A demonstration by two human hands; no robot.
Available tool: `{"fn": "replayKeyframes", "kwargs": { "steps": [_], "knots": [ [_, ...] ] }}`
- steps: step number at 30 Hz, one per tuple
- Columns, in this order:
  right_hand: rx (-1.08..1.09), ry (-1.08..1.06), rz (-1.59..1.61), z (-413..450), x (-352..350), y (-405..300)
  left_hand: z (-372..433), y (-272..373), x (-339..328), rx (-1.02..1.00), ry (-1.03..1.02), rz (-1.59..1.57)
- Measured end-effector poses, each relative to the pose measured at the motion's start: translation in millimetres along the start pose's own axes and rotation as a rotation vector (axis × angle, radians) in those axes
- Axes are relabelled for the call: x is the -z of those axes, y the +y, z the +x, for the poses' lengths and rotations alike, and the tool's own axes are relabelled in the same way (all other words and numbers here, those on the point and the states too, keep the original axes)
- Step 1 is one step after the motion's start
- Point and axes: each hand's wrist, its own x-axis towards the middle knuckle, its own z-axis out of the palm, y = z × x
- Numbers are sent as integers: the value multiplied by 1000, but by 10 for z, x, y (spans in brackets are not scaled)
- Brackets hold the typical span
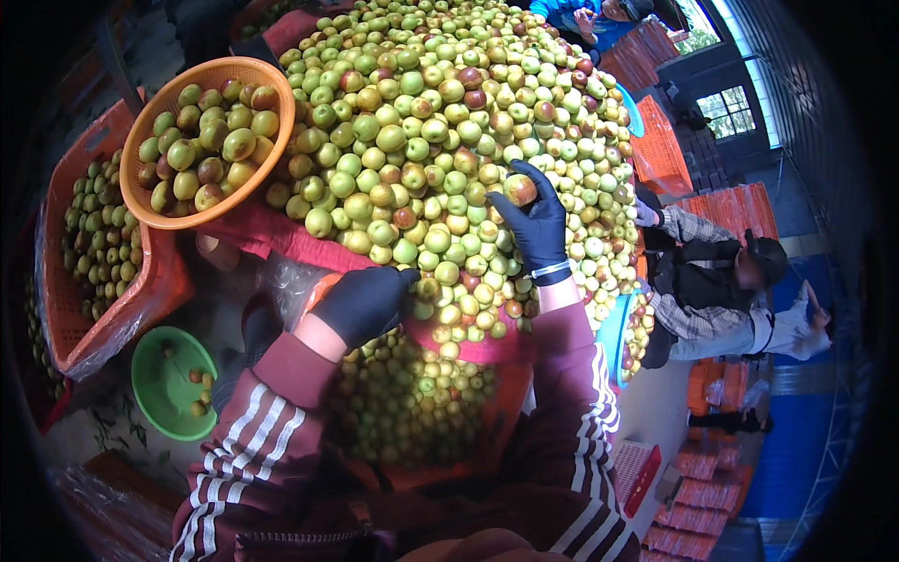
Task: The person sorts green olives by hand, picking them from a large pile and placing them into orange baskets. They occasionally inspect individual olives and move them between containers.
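Observation:
A large heap of green and reddish-brown jujubes (pixel 449 130) spreads before me. My right hand (pixel 544 221), in a dark glove with a pale band at the wrist, holds one blushed jujube (pixel 520 190) between thumb and fingers, just over the heap. At the heap's near edge is my left hand (pixel 369 303), also gloved, its back towards me. A brownish jujube (pixel 426 289) lies right at its fingertips; the curled fingers are hidden, so a grip cannot be told. Below my forearms, an orange crate (pixel 513 404) holds many more jujubes, partly in shadow.
An orange basket (pixel 130 175) of larger jujubes stands left of the heap, above a plastic-lined orange crate (pixel 63 309). A green basin (pixel 165 414) with several fruits sits on the floor. A blue basin (pixel 618 337) and a co-worker in a checked shirt (pixel 692 225) are at right.

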Motion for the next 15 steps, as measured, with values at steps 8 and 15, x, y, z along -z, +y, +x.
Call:
{"fn": "replayKeyframes", "kwargs": {
  "steps": [8,15],
  "knots": [
    [152,-310,-562,-343,-216,-179,138,321,79,-44,259,-1148],
    [-54,-204,-389,424,71,418,195,208,106,186,249,-1075]
  ]
}}
